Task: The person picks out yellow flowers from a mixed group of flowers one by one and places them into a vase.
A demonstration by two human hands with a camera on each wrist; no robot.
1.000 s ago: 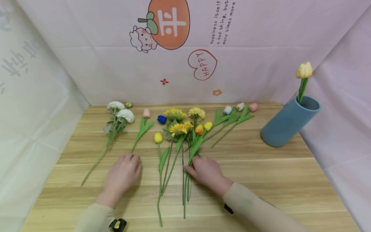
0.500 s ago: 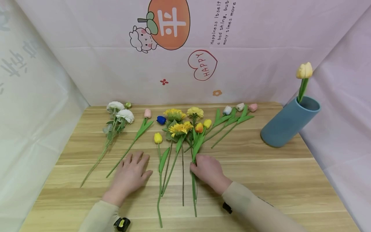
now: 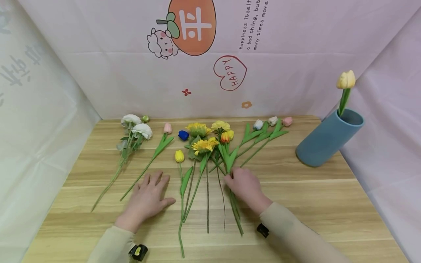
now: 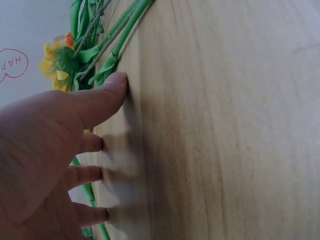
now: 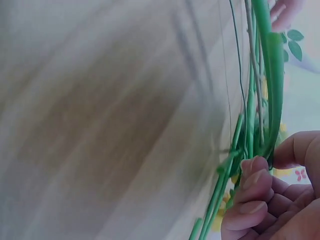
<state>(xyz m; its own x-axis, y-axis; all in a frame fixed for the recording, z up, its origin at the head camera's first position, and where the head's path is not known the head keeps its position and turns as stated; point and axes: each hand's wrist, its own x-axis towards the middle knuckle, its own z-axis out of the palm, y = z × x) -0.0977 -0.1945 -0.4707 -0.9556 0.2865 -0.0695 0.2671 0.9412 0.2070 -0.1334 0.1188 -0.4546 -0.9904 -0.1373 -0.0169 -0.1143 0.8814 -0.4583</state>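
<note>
My right hand (image 3: pixel 247 185) pinches the green stems (image 5: pixel 272 95) of an orange tulip (image 3: pixel 225 137) and a yellow tulip (image 3: pixel 231 134) between thumb and fingers. The lower stems slant down to the right, beside a thin dark stem left on the table. Flat on the wood, my left hand (image 3: pixel 148 199) rests with spread fingers and holds nothing. A pink tulip (image 3: pixel 167 128) lies just beyond it, and another yellow tulip (image 3: pixel 179 156) lies to its right. Sunflowers (image 3: pixel 202 146), a pale yellow flower (image 3: pixel 220 126) and a blue tulip (image 3: pixel 183 135) lie in the middle.
A tilted-looking blue vase (image 3: pixel 323 142) at the right holds one cream tulip (image 3: pixel 345 80). White flowers (image 3: pixel 142 131) lie at the left. Light blue, white and pink tulips (image 3: pixel 258 125) lie back right. Printed cloth (image 3: pixel 131 84) walls the table (image 3: pixel 296 197) on three sides.
My right hand has separated the orange and yellow tulips from the middle bunch and shifted them right. My left hand has left the pink tulip's stem, which now lies farther down-left, and spread on the table.
</note>
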